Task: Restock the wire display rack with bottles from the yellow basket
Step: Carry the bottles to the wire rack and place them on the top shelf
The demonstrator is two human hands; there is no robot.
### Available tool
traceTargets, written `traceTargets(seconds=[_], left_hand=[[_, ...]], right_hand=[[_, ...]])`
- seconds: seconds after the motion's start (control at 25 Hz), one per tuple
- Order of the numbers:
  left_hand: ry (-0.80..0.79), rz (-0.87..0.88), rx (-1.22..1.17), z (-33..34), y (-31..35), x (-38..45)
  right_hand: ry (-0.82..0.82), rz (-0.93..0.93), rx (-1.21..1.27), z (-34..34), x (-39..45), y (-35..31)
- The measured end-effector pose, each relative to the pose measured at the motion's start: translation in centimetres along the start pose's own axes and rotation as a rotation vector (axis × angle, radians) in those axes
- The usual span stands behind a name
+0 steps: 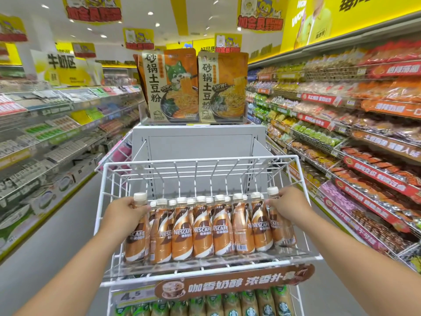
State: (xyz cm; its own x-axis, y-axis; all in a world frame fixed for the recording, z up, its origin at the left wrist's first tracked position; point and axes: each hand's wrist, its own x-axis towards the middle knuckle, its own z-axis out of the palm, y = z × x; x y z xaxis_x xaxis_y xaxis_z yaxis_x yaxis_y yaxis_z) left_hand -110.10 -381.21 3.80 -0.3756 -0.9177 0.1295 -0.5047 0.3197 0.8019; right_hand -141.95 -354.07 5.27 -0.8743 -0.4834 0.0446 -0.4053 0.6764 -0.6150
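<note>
Nearest you, below both hands, a lower tier of green-labelled bottles [230, 304] shows under a brown banner sign [234, 283] and a price tag [131, 296] reading 4.5, both fixed to the front edge of the white wire display rack [303, 201].

Your left hand [124, 215] curls round the neck and shoulder of the leftmost bottle [136, 231], its fingers wrapped just under the white cap. Your right hand [288, 207] grips the rightmost bottle [281, 226] the same way, thumb and fingers closed on its neck below the cap. Both bottles stand upright at the two ends of the front row, bottoms on the clear shelf lip or very close to it; whether they are fully set down, you cannot tell.

Between your hands runs the row of Nescafe coffee bottles [202, 229], brown and white labels facing you, packed side by side and touching, with a second row of caps just behind them. Beyond your hands the back part of this tier is bare wire with dividers.

Farther off, above the rack's grey back panel [198, 142], two large noodle packets [196, 87] stand upright in a clear tray. To the left of your left hand an aisle runs past shelves of boxed goods [45, 133]; right of your right hand, shelves of bagged snacks [353, 124] stretch away.

The yellow basket is not in view.
</note>
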Motion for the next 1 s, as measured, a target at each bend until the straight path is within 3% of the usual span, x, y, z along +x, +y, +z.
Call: traceTargets(seconds=[0.36, 1.0], left_hand=[[-0.036, -0.106, 0.035, 1.9, -1.9, 2.0], [0.050, -0.034, -0.027, 3.2, -3.1, 0.4]], right_hand=[[-0.013, 0.155, -0.031, 1.4, 1.0, -0.6], [0.197, 0.058, 0.088, 4.9, -0.1, 1.8]])
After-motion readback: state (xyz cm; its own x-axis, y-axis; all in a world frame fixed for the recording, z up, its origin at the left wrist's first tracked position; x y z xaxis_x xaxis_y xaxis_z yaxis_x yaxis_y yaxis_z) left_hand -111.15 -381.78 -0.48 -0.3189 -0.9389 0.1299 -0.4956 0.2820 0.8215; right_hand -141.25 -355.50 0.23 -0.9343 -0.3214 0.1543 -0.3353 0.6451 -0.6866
